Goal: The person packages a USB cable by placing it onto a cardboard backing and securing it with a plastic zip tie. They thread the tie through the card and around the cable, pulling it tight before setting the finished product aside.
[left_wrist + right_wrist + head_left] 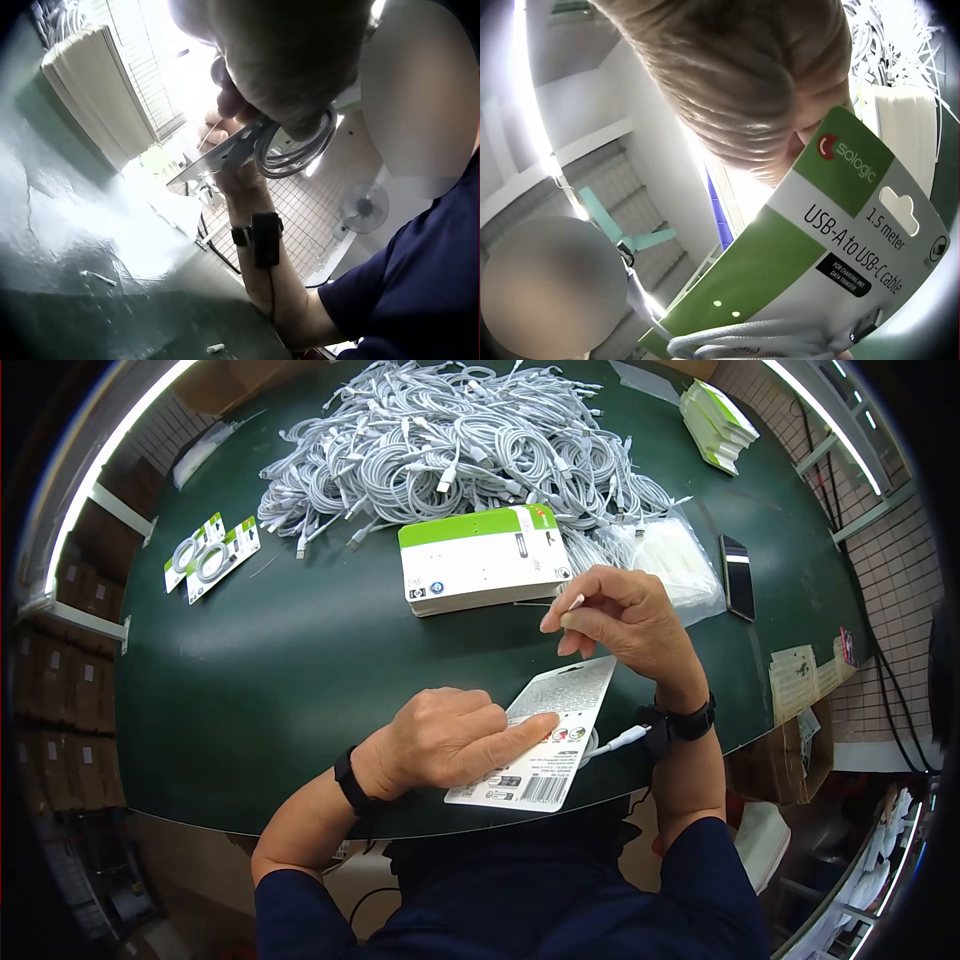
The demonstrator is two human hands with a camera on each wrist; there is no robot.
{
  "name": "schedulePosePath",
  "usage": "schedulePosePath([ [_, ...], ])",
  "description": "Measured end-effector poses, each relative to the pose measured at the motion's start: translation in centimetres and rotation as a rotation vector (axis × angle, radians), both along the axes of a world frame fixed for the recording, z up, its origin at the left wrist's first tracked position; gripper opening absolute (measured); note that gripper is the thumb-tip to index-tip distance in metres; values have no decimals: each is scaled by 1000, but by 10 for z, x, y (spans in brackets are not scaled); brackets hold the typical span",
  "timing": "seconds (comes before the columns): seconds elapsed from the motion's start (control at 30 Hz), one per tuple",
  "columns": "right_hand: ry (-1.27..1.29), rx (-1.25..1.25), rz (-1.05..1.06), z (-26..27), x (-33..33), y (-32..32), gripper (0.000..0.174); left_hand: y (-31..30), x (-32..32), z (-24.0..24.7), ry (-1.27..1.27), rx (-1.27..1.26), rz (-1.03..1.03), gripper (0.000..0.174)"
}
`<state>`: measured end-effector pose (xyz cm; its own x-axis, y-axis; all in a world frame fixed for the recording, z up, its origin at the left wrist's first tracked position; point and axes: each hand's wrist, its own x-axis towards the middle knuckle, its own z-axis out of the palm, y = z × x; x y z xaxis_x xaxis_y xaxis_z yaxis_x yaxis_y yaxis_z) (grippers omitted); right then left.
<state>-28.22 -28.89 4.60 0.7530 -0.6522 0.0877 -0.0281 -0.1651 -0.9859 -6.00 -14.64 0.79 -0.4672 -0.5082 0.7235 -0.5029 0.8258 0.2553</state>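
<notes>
My left hand grips a printed cable card, its back facing up, with the index finger lying along it. Under the card hangs a grey USB cable, coiled; its white plug sticks out at the right edge. The card's green and white front, in the right wrist view, reads "USB-A to USB-C cable". Just above the card's far end, my right hand pinches a thin white strip between thumb and index finger; most of the strip is hidden.
Beyond the hands stands a stack of cards, before a large heap of grey cables. A clear bag of white strips and a phone lie right. Two carded cables lie left; more cards sit far right.
</notes>
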Motion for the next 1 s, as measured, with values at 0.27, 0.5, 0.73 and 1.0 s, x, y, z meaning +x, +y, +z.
schedulePosePath([
  [0.27, 232, -139, -122, 0, 7, 2, 8, -1, 1, -1, 0, 11, -18, 51],
  [0.5, -108, -174, -87, -3, 3, 7, 4, 4, -1, 0, -64, -17, -3, 47],
  [0.73, -307, -157, 104, 19, 4, 29, 14, 11, -8, 2, -71, -49, -42, 49],
  [1.0, -256, -230, 112, 17, 11, 39, 15, 12, -9, 1, -57, -73, -27, 49],
])
